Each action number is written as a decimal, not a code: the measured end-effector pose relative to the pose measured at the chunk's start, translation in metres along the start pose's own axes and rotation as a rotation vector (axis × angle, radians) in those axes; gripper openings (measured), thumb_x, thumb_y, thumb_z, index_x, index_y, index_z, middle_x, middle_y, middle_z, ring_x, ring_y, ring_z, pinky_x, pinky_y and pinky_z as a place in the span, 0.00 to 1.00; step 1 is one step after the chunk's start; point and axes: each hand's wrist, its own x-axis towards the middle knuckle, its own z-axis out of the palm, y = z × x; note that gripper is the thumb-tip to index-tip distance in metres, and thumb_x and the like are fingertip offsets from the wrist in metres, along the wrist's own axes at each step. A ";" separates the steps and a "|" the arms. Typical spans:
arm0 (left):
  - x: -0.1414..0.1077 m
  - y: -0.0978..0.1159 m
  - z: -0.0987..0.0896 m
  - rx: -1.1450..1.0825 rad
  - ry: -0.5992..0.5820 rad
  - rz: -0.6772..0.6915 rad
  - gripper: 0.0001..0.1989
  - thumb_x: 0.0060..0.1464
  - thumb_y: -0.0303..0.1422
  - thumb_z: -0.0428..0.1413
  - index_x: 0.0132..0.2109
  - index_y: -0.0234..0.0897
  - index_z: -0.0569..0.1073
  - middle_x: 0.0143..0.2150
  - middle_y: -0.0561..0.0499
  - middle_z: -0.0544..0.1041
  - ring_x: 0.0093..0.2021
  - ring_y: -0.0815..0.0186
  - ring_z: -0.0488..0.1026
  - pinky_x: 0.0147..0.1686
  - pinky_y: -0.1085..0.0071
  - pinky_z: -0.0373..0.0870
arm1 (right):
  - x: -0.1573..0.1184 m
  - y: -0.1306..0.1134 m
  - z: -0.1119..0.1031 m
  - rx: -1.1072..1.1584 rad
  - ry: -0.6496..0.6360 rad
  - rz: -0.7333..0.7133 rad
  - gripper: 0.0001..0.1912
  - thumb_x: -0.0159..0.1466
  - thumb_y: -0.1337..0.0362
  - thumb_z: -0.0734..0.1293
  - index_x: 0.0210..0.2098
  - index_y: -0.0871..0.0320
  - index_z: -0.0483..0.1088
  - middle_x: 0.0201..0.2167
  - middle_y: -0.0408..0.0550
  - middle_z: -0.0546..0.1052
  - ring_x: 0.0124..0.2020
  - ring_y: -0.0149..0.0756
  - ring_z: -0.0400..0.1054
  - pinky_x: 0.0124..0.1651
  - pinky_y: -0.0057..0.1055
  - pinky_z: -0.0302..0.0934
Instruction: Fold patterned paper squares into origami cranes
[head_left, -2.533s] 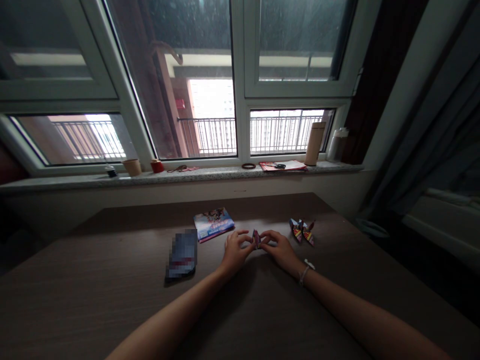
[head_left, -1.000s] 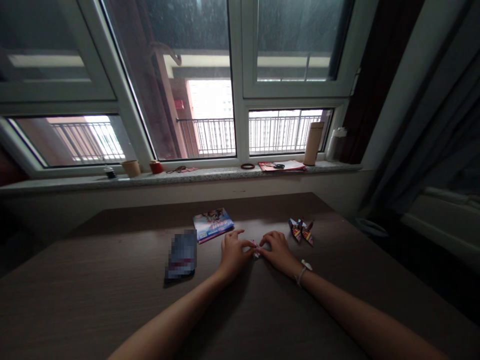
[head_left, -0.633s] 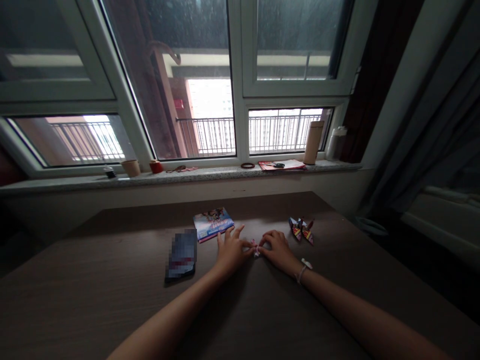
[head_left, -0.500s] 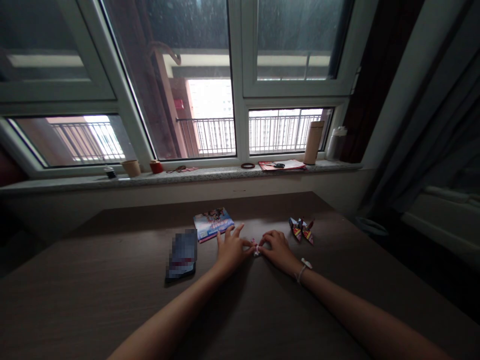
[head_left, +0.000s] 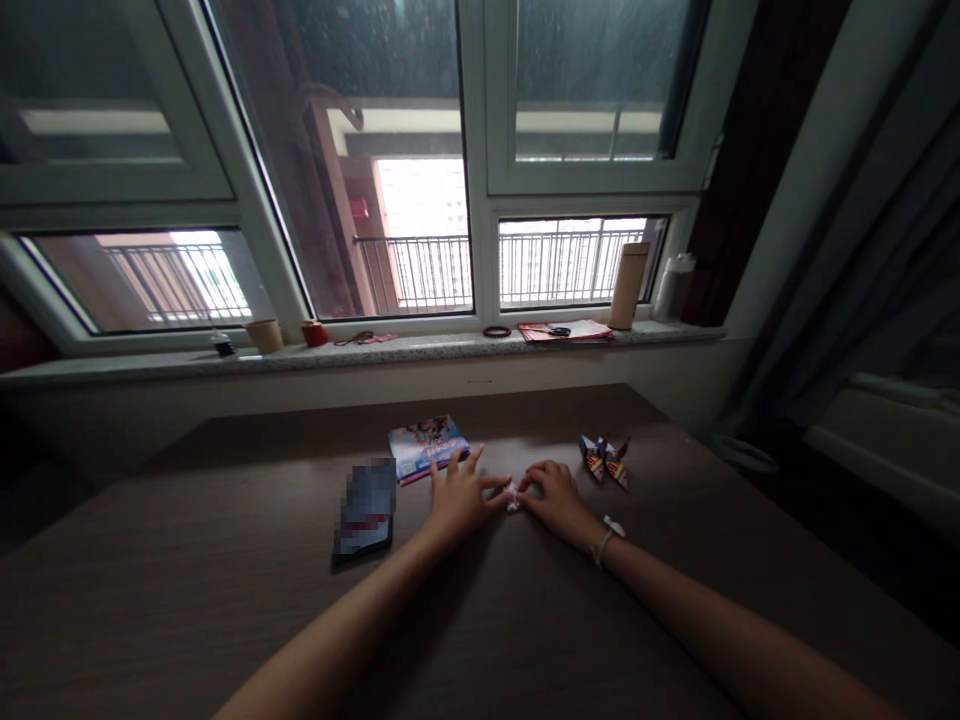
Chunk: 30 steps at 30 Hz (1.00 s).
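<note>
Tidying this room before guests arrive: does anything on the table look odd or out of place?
One thing does: the dark rectangular object on the brown wood-grain table, just left of the left hand. Its surface is pixelated, so it looks blurred and cannot be identified.

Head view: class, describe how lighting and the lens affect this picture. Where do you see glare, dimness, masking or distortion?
In the head view, the window glares white at the balcony openings, the table sits dim, the left hand and right hand are softly lit, a patch is pixelated, and wide-angle bending slants the window frames.
</note>
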 end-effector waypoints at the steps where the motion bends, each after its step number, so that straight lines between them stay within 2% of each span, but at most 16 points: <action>1: 0.000 0.000 0.000 0.000 -0.007 -0.003 0.18 0.55 0.57 0.51 0.51 0.68 0.74 0.70 0.56 0.56 0.69 0.43 0.47 0.60 0.30 0.32 | 0.000 0.000 0.000 0.001 0.001 0.001 0.07 0.59 0.58 0.70 0.36 0.53 0.76 0.44 0.48 0.71 0.52 0.43 0.60 0.57 0.37 0.52; 9: -0.001 -0.002 0.003 -0.021 -0.091 -0.031 0.20 0.58 0.57 0.47 0.56 0.71 0.68 0.71 0.55 0.53 0.70 0.42 0.44 0.58 0.28 0.33 | -0.001 -0.003 -0.003 -0.019 -0.024 -0.010 0.09 0.61 0.59 0.68 0.41 0.49 0.77 0.45 0.47 0.71 0.53 0.43 0.60 0.58 0.38 0.51; 15: 0.000 -0.003 0.002 -0.037 -0.127 -0.037 0.21 0.58 0.57 0.46 0.58 0.71 0.66 0.72 0.55 0.52 0.70 0.42 0.42 0.57 0.27 0.32 | -0.002 -0.001 -0.002 -0.057 -0.020 -0.074 0.09 0.64 0.57 0.67 0.43 0.45 0.77 0.46 0.47 0.70 0.52 0.43 0.59 0.58 0.40 0.53; 23: 0.001 -0.002 -0.002 -0.055 -0.143 -0.049 0.22 0.58 0.58 0.45 0.57 0.70 0.68 0.72 0.55 0.52 0.70 0.41 0.42 0.58 0.27 0.31 | 0.000 -0.005 -0.009 -0.114 -0.086 -0.197 0.07 0.64 0.62 0.67 0.41 0.51 0.76 0.45 0.49 0.70 0.50 0.41 0.61 0.56 0.40 0.55; 30: 0.001 -0.002 -0.001 -0.046 -0.125 -0.035 0.21 0.58 0.58 0.45 0.57 0.70 0.68 0.72 0.57 0.52 0.70 0.41 0.41 0.57 0.26 0.30 | -0.002 -0.002 -0.020 -0.081 -0.133 -0.289 0.08 0.64 0.58 0.67 0.41 0.49 0.76 0.46 0.47 0.69 0.50 0.40 0.63 0.57 0.39 0.55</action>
